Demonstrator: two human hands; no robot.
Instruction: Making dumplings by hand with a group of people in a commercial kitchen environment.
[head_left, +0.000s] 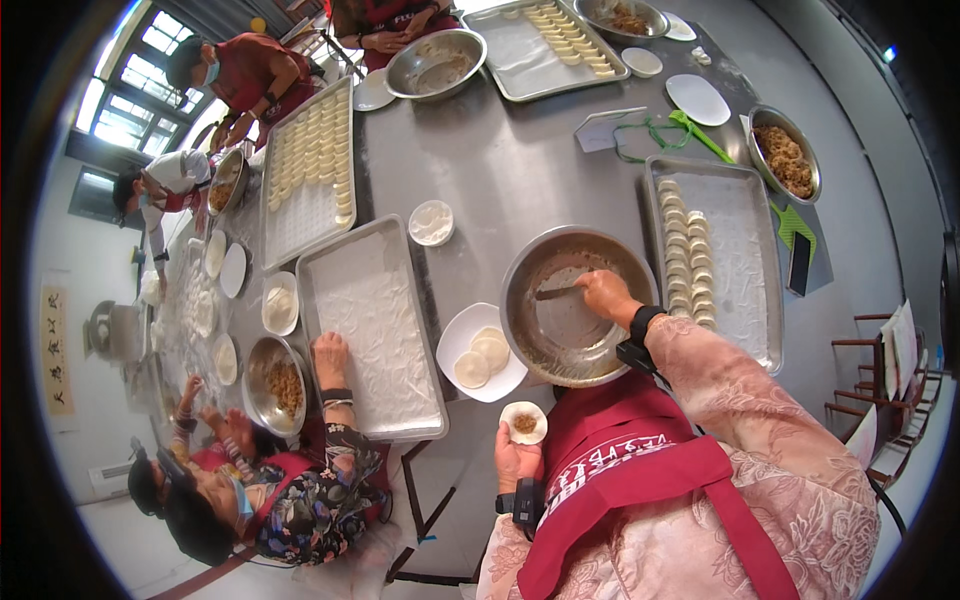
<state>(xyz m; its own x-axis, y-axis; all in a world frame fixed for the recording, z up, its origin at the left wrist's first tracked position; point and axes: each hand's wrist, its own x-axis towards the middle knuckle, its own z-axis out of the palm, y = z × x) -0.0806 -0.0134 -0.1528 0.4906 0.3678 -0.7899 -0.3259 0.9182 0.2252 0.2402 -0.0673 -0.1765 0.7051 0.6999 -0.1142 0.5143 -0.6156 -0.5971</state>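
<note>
My left hand (517, 459) holds a round dumpling wrapper (536, 433) in front of my apron. A small mound of brown filling (525, 424) sits in its middle. Inside a large steel mixing bowl (517, 307), my right hand (606, 294) grips a flat spreading stick (556, 293). Only smears of filling coat the bowl's inside. Left of the bowl stands a white square plate (457, 341) bearing several plain wrappers (489, 352). To the bowl's right, folded dumplings (677, 262) stand in two rows on a paper-lined metal tray (739, 255).
A steel bowl of filling (784, 161), a green fly swatter (701, 136) and a phone (799, 262) lie at the right. A bowl of flour (432, 223) stands mid-table. Another lined tray (375, 315) is at the left, where a co-worker's hand (330, 356) rests. Other people work around the table.
</note>
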